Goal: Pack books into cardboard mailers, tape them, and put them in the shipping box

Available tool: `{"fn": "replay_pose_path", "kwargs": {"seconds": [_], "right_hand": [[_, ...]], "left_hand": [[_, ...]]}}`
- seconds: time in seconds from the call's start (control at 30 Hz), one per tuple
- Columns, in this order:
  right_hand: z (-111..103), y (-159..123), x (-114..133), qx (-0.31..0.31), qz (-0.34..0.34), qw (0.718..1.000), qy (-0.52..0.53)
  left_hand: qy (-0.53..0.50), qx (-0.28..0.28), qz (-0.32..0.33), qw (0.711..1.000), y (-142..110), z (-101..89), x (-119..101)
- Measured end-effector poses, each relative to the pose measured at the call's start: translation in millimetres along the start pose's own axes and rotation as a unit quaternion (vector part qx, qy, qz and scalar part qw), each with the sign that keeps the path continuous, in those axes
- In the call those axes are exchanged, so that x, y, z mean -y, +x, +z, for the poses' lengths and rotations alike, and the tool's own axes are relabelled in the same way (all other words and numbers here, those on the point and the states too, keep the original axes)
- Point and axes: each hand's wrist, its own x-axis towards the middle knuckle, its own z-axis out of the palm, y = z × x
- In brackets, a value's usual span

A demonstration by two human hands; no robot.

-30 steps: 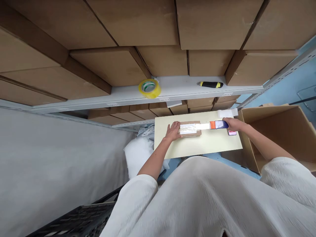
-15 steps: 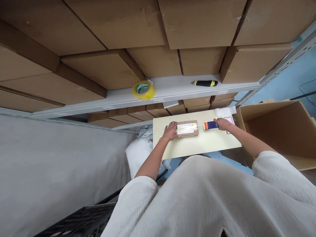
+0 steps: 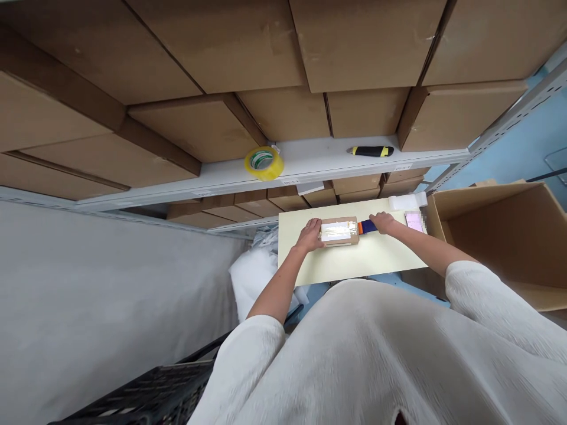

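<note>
A small brown cardboard box with a white label under shiny clear tape lies on the cream board. My left hand is closed round its left end, thumb on the near side. In my right hand is a flat dark blue thing with an orange band; its exact kind I cannot make out. Its orange end meets the box's right end, and the pale tip beyond the band is hidden. Whether that tip is inside the box or against it, I cannot tell.
A phone and a white folded piece lie at the board's right. Beside it stands a large open carton. Yellow tape and a utility knife sit on the shelf among stacked boxes.
My right hand has moved left, bringing the blue and orange thing from a gap away up to the box's right end. My left hand stays on the box. The view has shifted slightly.
</note>
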Motion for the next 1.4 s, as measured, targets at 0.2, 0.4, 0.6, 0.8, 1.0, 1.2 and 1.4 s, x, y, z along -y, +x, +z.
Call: {"fn": "replay_pose_path", "kwargs": {"seconds": [0.2, 0.4, 0.6, 0.8, 1.0, 1.2, 1.4], "right_hand": [[-19.4, 15.3, 5.2, 0.026, -0.006, 1.0, 0.013], [-16.3, 18.1, 21.9, 0.023, -0.003, 1.0, 0.016], [0.6, 6.2, 22.3, 0.043, 0.003, 0.999, 0.024], [16.1, -17.4, -47.1, 0.052, 0.056, 0.985, 0.154], [57.3, -39.4, -73.1, -0.02, 0.175, 0.928, 0.328], [91.1, -41.8, -57.8, -0.106, 0.198, 0.913, 0.341], [117.3, -36.4, -33.4, -0.16, 0.22, 0.913, 0.303]], "left_hand": [[0.007, -0.005, 0.003, 1.0, 3.0, 0.8, -2.0], [0.013, -0.005, -0.003, 1.0, 1.8, 0.9, -4.1], [0.007, -0.006, 0.0, 1.0, -3.4, -0.6, -5.4], [-0.003, -0.011, 0.008, 1.0, -5.2, 2.8, -1.8], [-0.014, -0.007, 0.01, 1.0, -2.2, 7.1, 4.0], [-0.037, -0.013, 0.021, 0.999, 0.6, 11.5, 9.1], [-0.039, -0.02, 0.018, 0.999, -0.4, 16.0, 11.4]]}}
